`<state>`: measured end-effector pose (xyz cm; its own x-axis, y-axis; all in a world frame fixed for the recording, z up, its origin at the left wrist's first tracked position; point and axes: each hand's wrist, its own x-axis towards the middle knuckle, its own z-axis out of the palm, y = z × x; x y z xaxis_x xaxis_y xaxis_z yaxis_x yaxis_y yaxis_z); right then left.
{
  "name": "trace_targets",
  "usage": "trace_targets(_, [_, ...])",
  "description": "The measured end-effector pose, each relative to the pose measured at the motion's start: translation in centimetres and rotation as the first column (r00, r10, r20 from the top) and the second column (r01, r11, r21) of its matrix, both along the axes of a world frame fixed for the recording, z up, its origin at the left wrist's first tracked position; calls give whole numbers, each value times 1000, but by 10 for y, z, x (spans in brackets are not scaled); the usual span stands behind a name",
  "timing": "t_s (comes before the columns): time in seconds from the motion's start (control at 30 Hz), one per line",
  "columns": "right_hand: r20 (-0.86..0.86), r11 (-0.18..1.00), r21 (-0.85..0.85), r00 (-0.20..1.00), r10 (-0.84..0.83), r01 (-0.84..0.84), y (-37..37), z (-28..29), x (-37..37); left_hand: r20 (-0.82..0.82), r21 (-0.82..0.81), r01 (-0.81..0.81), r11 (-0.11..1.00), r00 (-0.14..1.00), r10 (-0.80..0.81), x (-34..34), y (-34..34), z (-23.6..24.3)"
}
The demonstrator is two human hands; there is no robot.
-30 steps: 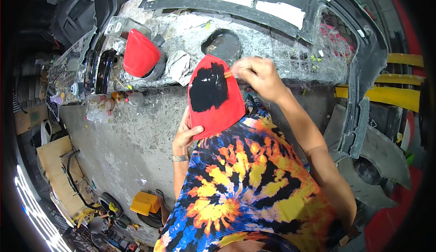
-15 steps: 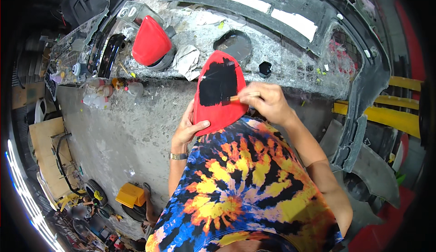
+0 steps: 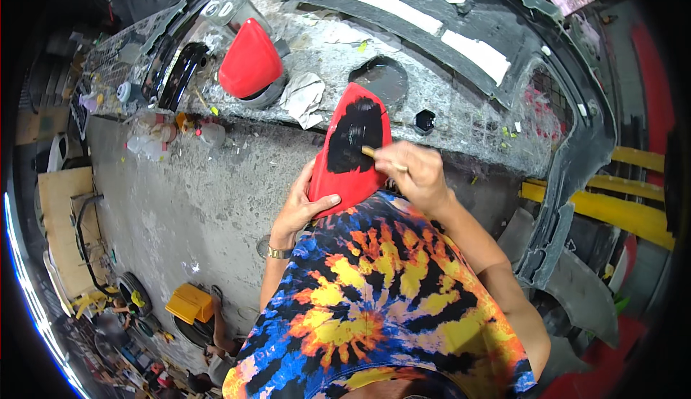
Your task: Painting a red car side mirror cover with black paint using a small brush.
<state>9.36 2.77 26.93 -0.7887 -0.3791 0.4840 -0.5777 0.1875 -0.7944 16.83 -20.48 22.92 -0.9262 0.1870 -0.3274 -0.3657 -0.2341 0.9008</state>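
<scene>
Red cover (image 3: 350,160): curved shell with a black-coated patch, held tilted just in front of the spattered workbench (image 3: 403,97).
Left hand (image 3: 306,201): fingers clamped on the cover's lower left edge, thumb on its face.
Right hand (image 3: 414,172): closed round a thin wooden-handled brush (image 3: 374,154), tip on the black patch.
Change: half a second ago the brush met the patch lower; the patch now looks larger.
Second red cover (image 3: 248,68): on the workbench, well left of the held one.
Crumpled rag (image 3: 304,99): on the workbench, between both covers.

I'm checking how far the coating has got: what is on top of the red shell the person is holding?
A black patch covers the upper middle of the red shell; the right hand holds a thin stick against it. The shell's underside is hidden.
</scene>
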Motion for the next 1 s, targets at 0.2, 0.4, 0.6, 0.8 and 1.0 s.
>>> trace_targets(0.2, [246,996,-68,966,76,-62,-2,12,-5,-79,-127,32,991,996,-42,1,-1,-1])
trace_targets(0.4, [48,980,-32,980,-194,195,-8,7,-52,-84,-153,43,987,995,-56,0,4,11])
trace_targets(0.6, [-85,1000,8,996,12,-11,-17,2,-2,-135,-278,31,960,988,-71,3,1,4])
trace_targets(0.8, [136,988,-70,980,148,-139,-13,9,11,-131,-324,42,945,987,-89,3,1,10])
trace_targets(1.0, [241,994,-83,970,-42,63,-5,11,-25,-128,-401,33,916,988,-92,10,4,1])
